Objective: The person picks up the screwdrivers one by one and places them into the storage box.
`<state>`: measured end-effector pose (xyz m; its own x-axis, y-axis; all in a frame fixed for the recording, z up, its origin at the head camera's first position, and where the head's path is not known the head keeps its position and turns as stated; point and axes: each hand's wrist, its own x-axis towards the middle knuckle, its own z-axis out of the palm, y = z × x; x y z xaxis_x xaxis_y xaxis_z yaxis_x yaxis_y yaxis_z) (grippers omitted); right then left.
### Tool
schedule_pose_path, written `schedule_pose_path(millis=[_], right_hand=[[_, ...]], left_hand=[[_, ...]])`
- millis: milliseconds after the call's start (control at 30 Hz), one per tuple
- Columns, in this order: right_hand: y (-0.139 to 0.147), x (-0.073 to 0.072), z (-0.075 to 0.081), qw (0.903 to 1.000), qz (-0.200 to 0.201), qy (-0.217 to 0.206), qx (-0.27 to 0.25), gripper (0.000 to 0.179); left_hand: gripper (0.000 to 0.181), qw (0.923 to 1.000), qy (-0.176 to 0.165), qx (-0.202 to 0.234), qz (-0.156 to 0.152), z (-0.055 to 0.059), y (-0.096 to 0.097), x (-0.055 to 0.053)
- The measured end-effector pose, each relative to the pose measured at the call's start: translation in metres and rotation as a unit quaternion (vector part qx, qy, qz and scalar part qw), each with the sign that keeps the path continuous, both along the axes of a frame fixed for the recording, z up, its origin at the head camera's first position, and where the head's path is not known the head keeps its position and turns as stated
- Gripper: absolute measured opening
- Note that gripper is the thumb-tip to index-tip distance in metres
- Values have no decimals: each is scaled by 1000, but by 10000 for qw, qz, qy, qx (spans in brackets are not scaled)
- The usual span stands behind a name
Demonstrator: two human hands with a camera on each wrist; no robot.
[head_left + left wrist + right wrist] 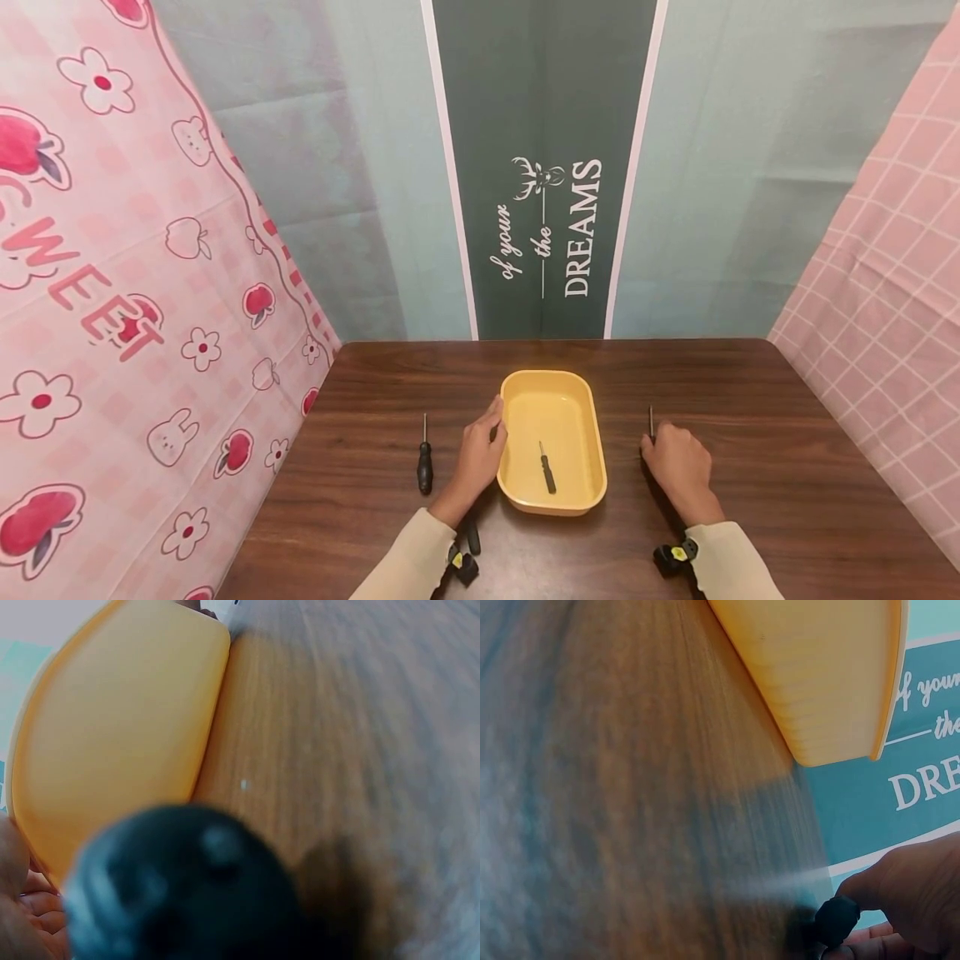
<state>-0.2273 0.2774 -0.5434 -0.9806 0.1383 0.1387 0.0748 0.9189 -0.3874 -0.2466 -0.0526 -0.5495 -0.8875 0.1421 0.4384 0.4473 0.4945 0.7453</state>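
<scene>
The right hand's (678,462) fingers grip a screwdriver (837,921) by its handle, shaft poking out ahead, while the left hand's (478,446) fingers curl on the yellow tray (576,425) beside them, presumably steadying it, a smaller screwdriver (549,475) inside, to their right.

Seen from the wearer's head, a forward, downward view takes in the worktop (750,408), the left hand (476,450), the right hand (678,462) and the lettered wall hanging (540,92) beyond. On the left wrist, a second camera looks low and tilted across the worktop, close by the outer wall of the yellow tray (120,712), with a blurred dark shape (180,885) nearer still. The right-wrist camera, also low and tilted, faces the tray from farther off, sharing the hanging's lettering with the head view. Tray and worktop appear in all three.
</scene>
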Motion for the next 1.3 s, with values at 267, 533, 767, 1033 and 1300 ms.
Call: schedule_pose_path(millis=[267, 533, 767, 1033, 1300], right_hand=[[0, -1, -2, 10000, 7, 28, 37, 30], [0, -2, -2, 10000, 9, 5, 50, 29], [0, -3, -2, 10000, 39, -13, 51, 28], [1, -4, 1, 10000, 56, -36, 52, 29], [1, -3, 1, 9999, 90, -4, 78, 29]], left_hand=[[40, 10000, -59, 51, 33, 0, 0, 0], [41, 9999, -96, -40, 66, 2, 0, 0], [40, 9999, -120, 50, 50, 3, -1, 1], [40, 9999, -111, 35, 97, 4, 0, 1], [40, 9999, -140, 39, 87, 4, 1, 1]])
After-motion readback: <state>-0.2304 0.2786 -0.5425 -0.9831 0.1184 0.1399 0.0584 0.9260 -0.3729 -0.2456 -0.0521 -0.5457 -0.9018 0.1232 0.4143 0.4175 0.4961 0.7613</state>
